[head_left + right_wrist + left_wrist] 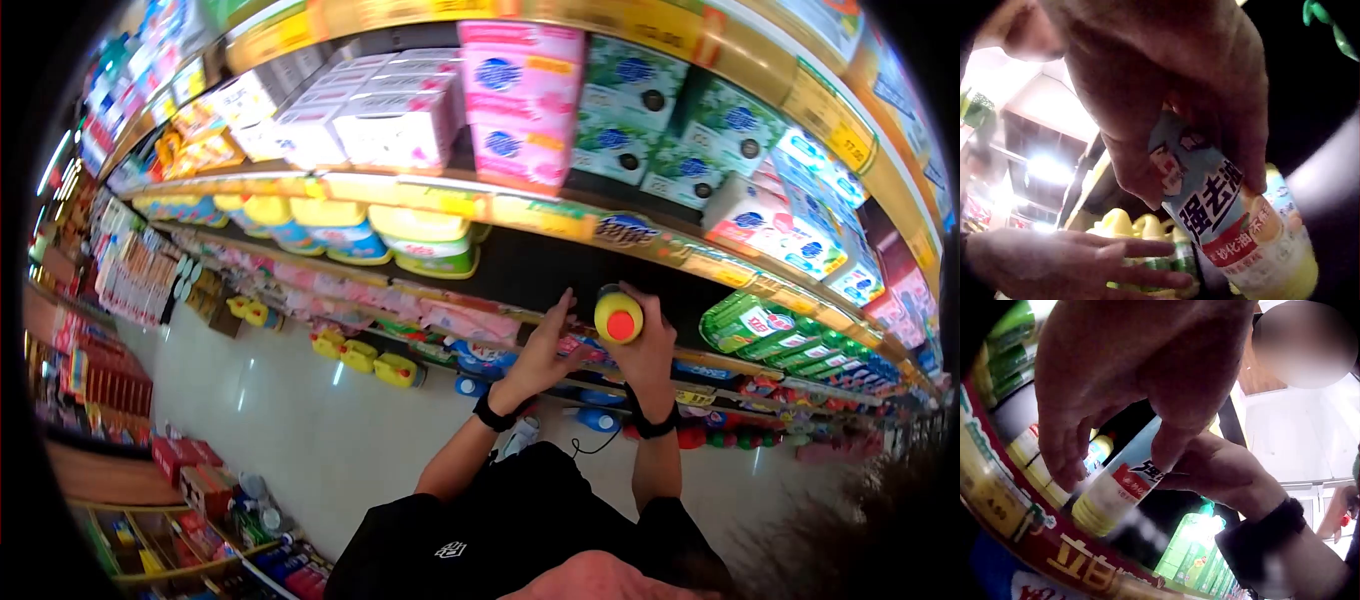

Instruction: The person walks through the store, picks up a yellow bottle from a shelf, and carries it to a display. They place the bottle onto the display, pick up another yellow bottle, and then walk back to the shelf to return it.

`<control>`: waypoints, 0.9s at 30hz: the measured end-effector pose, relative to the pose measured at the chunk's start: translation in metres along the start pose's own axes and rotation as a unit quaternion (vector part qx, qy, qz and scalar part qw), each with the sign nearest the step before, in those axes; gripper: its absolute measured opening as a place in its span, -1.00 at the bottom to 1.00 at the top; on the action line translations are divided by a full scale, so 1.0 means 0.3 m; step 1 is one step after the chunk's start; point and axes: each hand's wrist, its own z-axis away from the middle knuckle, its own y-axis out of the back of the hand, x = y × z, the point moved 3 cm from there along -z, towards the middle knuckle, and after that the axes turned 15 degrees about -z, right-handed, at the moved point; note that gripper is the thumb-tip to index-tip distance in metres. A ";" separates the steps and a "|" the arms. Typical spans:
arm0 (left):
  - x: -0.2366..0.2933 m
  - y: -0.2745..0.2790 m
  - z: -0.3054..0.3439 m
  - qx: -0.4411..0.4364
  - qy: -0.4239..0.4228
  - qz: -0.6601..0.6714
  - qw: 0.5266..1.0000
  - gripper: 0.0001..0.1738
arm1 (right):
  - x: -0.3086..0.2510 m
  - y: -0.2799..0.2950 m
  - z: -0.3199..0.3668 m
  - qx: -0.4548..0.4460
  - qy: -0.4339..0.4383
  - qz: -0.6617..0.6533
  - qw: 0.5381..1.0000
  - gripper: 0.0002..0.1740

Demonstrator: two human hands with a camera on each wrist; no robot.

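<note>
The right hand holds a yellow bottle. Its grip is wrapped round the upper part, with fingers on one side and the thumb on the other. The bottle is raised in front of a dark shelf bay. It sits just below the price rail and left of a row of green bottles. In the head view its red cap faces the camera. The right wrist view shows a blue label with dark characters, a red band under it, and the yellow base pointing away from the palm.

The left hand is just beside the bottle on its left. Its grip is spread, with the fingers straight and apart, and it holds nothing. The fingertips point toward the shelf front. In the left wrist view its thumb lies close over the bottle's label, but I cannot tell whether it touches. Each wrist wears a black band.

Pink packs and green-and-white packs stand on the shelf above. Yellow-lidded tubs sit one level lower. Yellow jugs line the lowest shelf, off to the left. The pale floor of the aisle is glossy and shows light streaks. The person wears a black shirt.
</note>
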 end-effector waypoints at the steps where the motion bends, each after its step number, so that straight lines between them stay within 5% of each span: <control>1: 0.008 0.036 0.037 0.005 -0.005 -0.020 1.000 0.05 | -0.035 -0.021 0.027 -0.009 0.025 -0.006 1.000 -0.28; 10: 0.035 0.324 0.638 0.081 0.015 -0.214 0.973 -0.10 | -0.311 -0.345 0.352 -0.225 -0.011 -0.155 0.962 -0.31; 14: -0.003 0.361 0.989 0.085 0.112 -0.179 0.974 -0.08 | -0.366 -0.530 0.588 -0.334 -0.057 -0.199 0.920 -0.32; 16: -0.037 0.373 1.149 0.093 0.130 -0.152 0.975 -0.05 | -0.396 -0.604 0.696 -0.387 0.064 -0.158 0.906 -0.29; 17: -0.039 0.374 1.228 0.120 0.140 -0.148 0.971 0.02 | -0.417 -0.632 0.742 -0.419 0.049 -0.175 0.890 -0.27; 27: -0.028 0.384 1.735 0.257 0.292 -0.097 0.916 0.06 | -0.568 -0.893 1.024 -0.519 0.071 -0.238 0.818 -0.31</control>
